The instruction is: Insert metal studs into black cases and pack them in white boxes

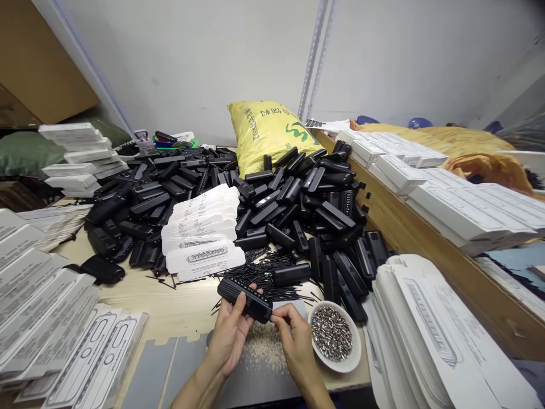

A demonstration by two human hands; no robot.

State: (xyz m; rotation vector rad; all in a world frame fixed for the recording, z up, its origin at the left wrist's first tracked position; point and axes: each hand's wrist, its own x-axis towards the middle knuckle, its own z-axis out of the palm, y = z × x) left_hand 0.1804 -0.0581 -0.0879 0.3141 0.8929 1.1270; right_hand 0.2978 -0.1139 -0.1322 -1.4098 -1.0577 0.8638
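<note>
My left hand (pixel 233 328) is closed round an oblong black plastic case (pixel 244 299) with a ribbed surface and a row of small light marks. It is held tilted above the front of the table. At the case's right end, my right hand (pixel 293 336) pinches something too small to make out, fingertips touching or very near the case. Close to the right hand is a white bowl (pixel 356 359) filled with small shiny metal pieces (pixel 332 334). Thin black sticks (pixel 259 275) lie in a bundle just behind the held case.
A large heap of similar black cases (pixel 170 182) covers the back. Flat white printed cartons (pixel 204 227) lie on it, before a yellow sack (pixel 268 133). White boxes (pixel 46 318) stack at left; more cartons (pixel 434 329) stand right, beside a wooden ledge (pixel 395 218). Grey sheets (pixel 183 363) lie in front.
</note>
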